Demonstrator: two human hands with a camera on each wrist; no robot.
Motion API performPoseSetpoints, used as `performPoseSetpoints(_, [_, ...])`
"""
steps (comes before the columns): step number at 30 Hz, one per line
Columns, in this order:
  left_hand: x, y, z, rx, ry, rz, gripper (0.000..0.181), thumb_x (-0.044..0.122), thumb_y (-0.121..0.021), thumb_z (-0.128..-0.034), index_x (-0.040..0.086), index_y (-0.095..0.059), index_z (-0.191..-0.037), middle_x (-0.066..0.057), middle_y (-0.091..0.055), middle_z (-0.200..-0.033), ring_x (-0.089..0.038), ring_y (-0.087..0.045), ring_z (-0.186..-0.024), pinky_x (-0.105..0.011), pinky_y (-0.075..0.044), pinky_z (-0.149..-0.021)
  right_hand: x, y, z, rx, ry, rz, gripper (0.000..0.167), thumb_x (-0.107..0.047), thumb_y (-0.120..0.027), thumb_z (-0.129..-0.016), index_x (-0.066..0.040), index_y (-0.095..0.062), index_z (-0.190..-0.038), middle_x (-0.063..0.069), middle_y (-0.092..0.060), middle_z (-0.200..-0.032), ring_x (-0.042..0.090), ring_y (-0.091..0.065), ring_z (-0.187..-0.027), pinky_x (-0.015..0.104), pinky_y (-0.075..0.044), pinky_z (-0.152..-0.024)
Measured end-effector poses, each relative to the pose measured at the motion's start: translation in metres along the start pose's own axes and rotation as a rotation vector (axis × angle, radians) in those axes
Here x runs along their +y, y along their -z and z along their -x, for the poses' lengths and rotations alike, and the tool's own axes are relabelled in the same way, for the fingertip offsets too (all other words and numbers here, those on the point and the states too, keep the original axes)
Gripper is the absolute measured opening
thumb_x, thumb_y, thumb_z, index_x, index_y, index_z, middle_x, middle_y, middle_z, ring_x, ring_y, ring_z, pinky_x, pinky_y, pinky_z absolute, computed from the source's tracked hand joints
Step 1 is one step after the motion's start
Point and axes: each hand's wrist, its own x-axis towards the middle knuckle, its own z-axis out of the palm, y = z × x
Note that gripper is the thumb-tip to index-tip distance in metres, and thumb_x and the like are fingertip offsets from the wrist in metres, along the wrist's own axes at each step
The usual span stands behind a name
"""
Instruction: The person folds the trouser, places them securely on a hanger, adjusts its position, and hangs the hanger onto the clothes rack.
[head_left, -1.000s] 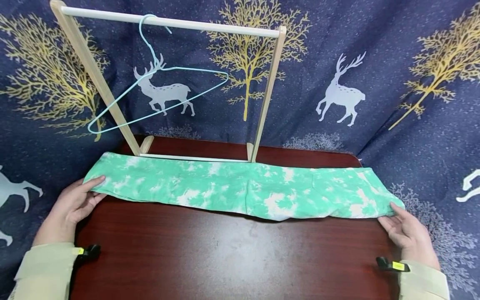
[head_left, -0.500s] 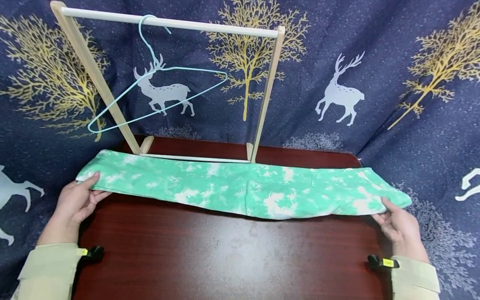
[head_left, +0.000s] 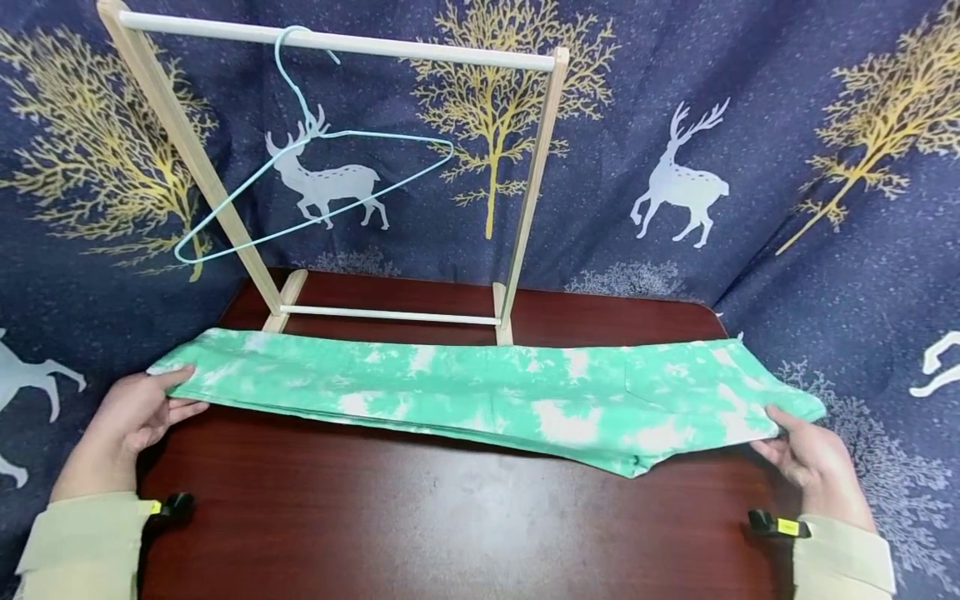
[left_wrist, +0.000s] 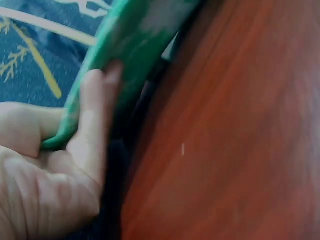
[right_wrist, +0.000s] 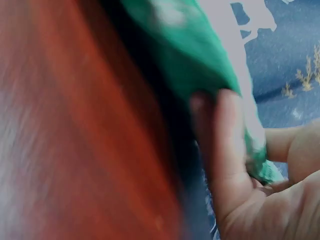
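A pair of green-and-white tie-dye trousers (head_left: 450, 383), folded lengthwise, stretches across the head view between my hands. At the leg end, my left hand (head_left: 142, 412) pinches the cloth, thumb on top and fingers beneath. My right hand (head_left: 813, 458) grips the waist end the same way. The crotch juts toward me as a point along the near edge, and a pocket seam shows right of the middle. In the left wrist view the fingers (left_wrist: 92, 115) lie under the green cloth (left_wrist: 130, 65). The right wrist view has the cloth (right_wrist: 195, 55) between thumb and fingers, blurred.
Behind the trousers stands a wooden rack (head_left: 528, 192) with a white top rail (head_left: 420, 50). A light blue hanger (head_left: 315, 221) hangs from that rail. Below is a dark red table (head_left: 480, 517). A dark blue curtain (head_left: 615, 125) with deer and trees closes off the back.
The trousers have come nearer to me, so more of the rack's feet shows. Their near edge now drops to a crotch point. My left hand has shifted outward to the left.
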Motion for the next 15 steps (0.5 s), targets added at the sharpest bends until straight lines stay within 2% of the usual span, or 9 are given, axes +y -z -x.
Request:
performPoseSetpoints(2, [-0.003,0.006,0.001,-0.010,0.032,-0.077,0.021,0.011,-0.057,-0.1171,0.005,-0.043,-0.131,0.006,-0.075,-0.098,-0.014,-0.081,-0.087,-0.038,-0.068,-0.079,0.004,0.004,-0.002,-0.041,-0.030,0.028,0.030,-0.019,-0.057,-0.118,-0.018,-0.073,-0.092,0.007,-0.078,-0.086,0.025,-0.082,-0.078,0.039,-0.068,-0.078])
performPoseSetpoints(4, [-0.006,0.010,0.002,-0.014,0.042,-0.195,0.027,0.008,-0.058,-0.1159,-0.001,-0.042,-0.136,0.010,-0.074,-0.099,-0.011,-0.080,-0.087,-0.037,-0.067,-0.081,0.006,0.007,-0.004,-0.088,-0.057,0.033,0.028,-0.020,-0.055,-0.118,-0.019,-0.073,-0.096,0.009,-0.079,-0.090,0.026,-0.083,-0.083,0.042,-0.067,-0.083])
performPoseSetpoints(6, [-0.007,0.011,0.003,-0.010,0.022,-0.338,0.037,0.007,-0.058,-0.1152,-0.010,-0.041,-0.143,0.013,-0.073,-0.099,-0.008,-0.078,-0.087,-0.035,-0.067,-0.082,0.008,0.009,-0.004,-0.111,-0.088,0.052,0.025,-0.023,-0.058,-0.118,-0.019,-0.073,-0.098,0.011,-0.079,-0.093,0.028,-0.084,-0.087,0.046,-0.067,-0.086])
performPoseSetpoints(8, [-0.007,0.010,0.004,0.011,-0.013,-0.481,0.051,0.012,-0.056,-0.1160,-0.020,-0.036,-0.151,0.016,-0.071,-0.098,-0.005,-0.077,-0.086,-0.033,-0.067,-0.081,0.007,0.009,-0.002,-0.115,-0.116,0.116,0.017,-0.024,-0.061,-0.117,-0.010,-0.067,-0.109,0.012,-0.079,-0.095,0.029,-0.084,-0.089,0.046,-0.066,-0.089])
performPoseSetpoints(10, [-0.004,0.007,0.004,0.036,-0.036,-0.599,0.066,0.020,-0.053,-0.1182,-0.027,-0.027,-0.156,0.017,-0.068,-0.099,-0.002,-0.075,-0.086,-0.032,-0.067,-0.081,0.006,0.006,-0.001,-0.113,-0.136,0.194,0.020,-0.020,-0.064,-0.115,-0.002,-0.058,-0.120,0.013,-0.079,-0.095,0.029,-0.084,-0.088,0.044,-0.066,-0.091])
performPoseSetpoints(13, [0.000,0.004,0.003,0.076,-0.022,-0.677,0.078,0.035,-0.048,-0.1197,-0.030,-0.025,-0.155,0.012,-0.067,-0.098,-0.002,-0.074,-0.083,-0.032,-0.067,-0.079,0.004,0.003,0.002,-0.086,-0.141,0.296,0.032,-0.012,-0.064,-0.115,0.006,-0.042,-0.129,0.012,-0.079,-0.092,0.027,-0.084,-0.084,0.040,-0.066,-0.090])
performPoseSetpoints(15, [0.003,0.003,0.002,0.100,-0.026,-0.716,0.081,0.041,-0.047,-0.1194,-0.030,-0.027,-0.154,0.009,-0.067,-0.096,-0.004,-0.073,-0.080,-0.031,-0.066,-0.077,0.004,0.002,0.003,-0.067,-0.136,0.326,0.029,-0.008,-0.064,-0.114,0.009,-0.043,-0.126,0.011,-0.079,-0.087,0.023,-0.083,-0.079,0.035,-0.066,-0.086])
